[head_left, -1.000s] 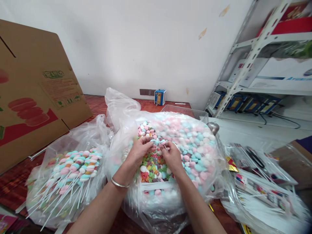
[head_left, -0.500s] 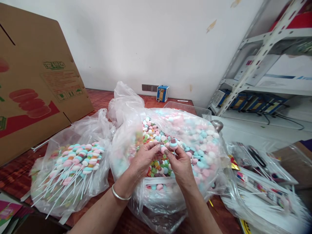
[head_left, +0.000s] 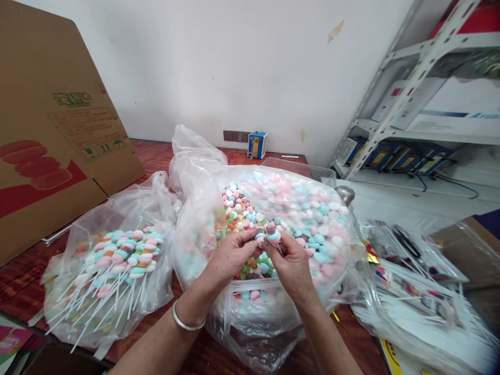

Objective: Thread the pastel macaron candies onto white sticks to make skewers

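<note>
Head view. Left hand [head_left: 230,255]: grip nearly closed, thumb and forefinger pinched on a loose candy [head_left: 260,237], blue and pink, partly covered by the fingers. Right hand [head_left: 291,263]: grip closed to a pinch around the lower part of a candy stack [head_left: 272,235]; the stick below is mostly hidden. Stack sits just right of the loose candy, above the open mouth of the large candy bag [head_left: 332,250] on the table [head_left: 152,156]. Long axis near upright, leaning slightly left; purplish piece uppermost, blue and white beneath, pink lowest. White sticks [head_left: 255,285] lie crosswise at the near side of the bag's opening. Skewers [head_left: 125,255] at left: candy ends away from the person, bare sticks pointing near and leftward.
</note>
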Available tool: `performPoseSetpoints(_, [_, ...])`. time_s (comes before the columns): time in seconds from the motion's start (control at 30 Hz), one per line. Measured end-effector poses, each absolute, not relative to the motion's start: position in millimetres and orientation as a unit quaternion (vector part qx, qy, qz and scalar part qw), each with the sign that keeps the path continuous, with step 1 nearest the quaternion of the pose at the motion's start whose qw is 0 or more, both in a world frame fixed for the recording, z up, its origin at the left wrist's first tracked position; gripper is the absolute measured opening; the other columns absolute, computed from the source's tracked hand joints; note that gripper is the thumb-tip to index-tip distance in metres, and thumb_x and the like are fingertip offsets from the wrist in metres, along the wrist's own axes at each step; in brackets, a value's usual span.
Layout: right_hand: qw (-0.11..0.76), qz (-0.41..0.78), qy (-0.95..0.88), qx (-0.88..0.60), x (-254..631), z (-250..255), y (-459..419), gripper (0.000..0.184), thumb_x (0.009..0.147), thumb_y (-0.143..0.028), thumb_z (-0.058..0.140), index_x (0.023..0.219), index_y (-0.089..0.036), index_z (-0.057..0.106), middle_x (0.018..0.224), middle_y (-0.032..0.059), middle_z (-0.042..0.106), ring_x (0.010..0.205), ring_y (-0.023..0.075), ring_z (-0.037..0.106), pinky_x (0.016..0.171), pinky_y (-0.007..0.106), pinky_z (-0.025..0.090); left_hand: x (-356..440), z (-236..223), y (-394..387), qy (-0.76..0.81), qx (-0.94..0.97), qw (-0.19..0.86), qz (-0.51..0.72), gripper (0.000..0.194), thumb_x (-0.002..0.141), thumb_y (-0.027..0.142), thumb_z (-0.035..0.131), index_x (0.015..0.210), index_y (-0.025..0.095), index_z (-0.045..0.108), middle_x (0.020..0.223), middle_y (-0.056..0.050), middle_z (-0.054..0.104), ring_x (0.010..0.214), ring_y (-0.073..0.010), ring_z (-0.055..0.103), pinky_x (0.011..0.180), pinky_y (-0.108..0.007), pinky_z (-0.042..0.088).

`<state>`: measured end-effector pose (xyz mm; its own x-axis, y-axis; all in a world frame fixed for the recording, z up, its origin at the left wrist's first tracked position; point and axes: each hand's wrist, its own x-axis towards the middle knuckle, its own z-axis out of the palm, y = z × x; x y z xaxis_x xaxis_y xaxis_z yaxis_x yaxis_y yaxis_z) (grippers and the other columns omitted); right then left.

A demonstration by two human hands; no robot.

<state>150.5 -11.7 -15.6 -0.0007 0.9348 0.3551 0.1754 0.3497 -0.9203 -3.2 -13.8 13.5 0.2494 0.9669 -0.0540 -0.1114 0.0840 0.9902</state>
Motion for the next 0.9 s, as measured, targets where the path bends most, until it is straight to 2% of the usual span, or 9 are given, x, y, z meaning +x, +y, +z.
performPoseSetpoints(0.07, [0.54, 0.319, -0.627, -0.463, 152, -15, -12, 0.013, 0.086, -0.032, 0.067, 0.08, -0.022, 0.068, 0.079, -0.0006, 0.06, 0.077, 0.0168, 0.053, 0.072, 0.028, 0.043, -1, 12, -15, 0.414, 0.52, 0.597, 0.449, 0.04, 0.084, 0.04, 0.069, 0.12, 0.021, 0.075, 0.099, -0.004, 0.076, 0.089, -0.0184, 0.069, 0.084, -0.03, 0.056])
performPoseSetpoints(0.23, [0.514, 0.309, -0.64, -0.481, 150, -10, -12, 0.016, 0.089, -0.033, 0.062, 0.08, -0.021, 0.065, 0.074, -0.0017, 0.057, 0.07, 0.0155, 0.049, 0.066, 0.026, 0.038, 4, 7, -18, 0.452, 0.546, 0.567, 0.42, 0.049, 0.085, 0.038, 0.069, 0.13, 0.02, 0.068, 0.082, -0.003, 0.076, 0.068, -0.0158, 0.068, 0.057, -0.023, 0.054])
performPoseSetpoints(0.37, [0.476, 0.324, -0.647, -0.5, 155, 0, -25, 0.021, 0.095, -0.038, 0.053, 0.086, -0.021, 0.063, 0.081, 0.0003, 0.063, 0.072, 0.0165, 0.053, 0.065, 0.026, 0.039, 4, 2, -14, 0.459, 0.49, 0.571, 0.473, 0.043, 0.079, 0.037, 0.076, 0.116, 0.016, 0.074, 0.092, -0.007, 0.078, 0.077, -0.017, 0.072, 0.068, -0.025, 0.058])
performPoseSetpoints(0.47, [0.418, 0.316, -0.656, -0.544, 162, 1, -47, 0.03, 0.099, -0.039, 0.042, 0.08, -0.021, 0.056, 0.075, 0.0005, 0.061, 0.069, 0.0169, 0.053, 0.064, 0.026, 0.038, 2, -8, -8, 0.469, 0.45, 0.569, 0.504, 0.047, 0.077, 0.037, 0.077, 0.118, 0.014, 0.071, 0.091, -0.007, 0.078, 0.073, -0.0167, 0.071, 0.063, -0.025, 0.059])
performPoseSetpoints(0.57, [0.374, 0.342, -0.666, -0.547, 166, -2, -68, 0.034, 0.1, -0.043, 0.039, 0.082, -0.022, 0.056, 0.07, -0.0011, 0.056, 0.064, 0.0159, 0.05, 0.061, 0.025, 0.037, 2, -16, -5, 0.485, 0.429, 0.551, 0.526, 0.051, 0.076, 0.034, 0.078, 0.122, 0.014, 0.068, 0.087, -0.007, 0.078, 0.073, -0.0171, 0.072, 0.061, -0.025, 0.059])
performPoseSetpoints(0.73, [0.358, 0.395, -0.656, -0.534, 163, -4, -83, 0.036, 0.101, -0.044, 0.038, 0.084, -0.021, 0.06, 0.068, -0.0012, 0.052, 0.066, 0.0159, 0.05, 0.063, 0.024, 0.04, 6, -8, -10, 0.498, 0.43, 0.549, 0.515, 0.049, 0.074, 0.029, 0.075, 0.12, 0.013, 0.069, 0.077, -0.003, 0.075, 0.065, -0.0149, 0.07, 0.057, -0.023, 0.057])
performPoseSetpoints(0.8, [0.362, 0.418, -0.642, -0.531, 162, -3, -83, 0.037, 0.1, -0.046, 0.04, 0.082, -0.02, 0.06, 0.065, -0.0018, 0.05, 0.062, 0.0148, 0.047, 0.059, 0.024, 0.039, 9, -3, -12, 0.503, 0.435, 0.545, 0.51, 0.047, 0.073, 0.024, 0.073, 0.118, 0.013, 0.07, 0.072, -0.001, 0.073, 0.062, -0.0126, 0.068, 0.057, -0.021, 0.056])
performPoseSetpoints(0.9, [0.356, 0.493, -0.596, -0.524, 161, -3, -82, 0.041, 0.1, -0.052, 0.04, 0.089, -0.02, 0.062, 0.052, -0.0067, 0.04, 0.047, 0.0117, 0.036, 0.044, 0.022, 0.029, 10, 3, -14, 0.502, 0.448, 0.534, 0.512, 0.045, 0.071, 0.02, 0.072, 0.115, 0.012, 0.072, 0.07, 0.0, 0.072, 0.061, -0.0103, 0.067, 0.058, -0.018, 0.054])
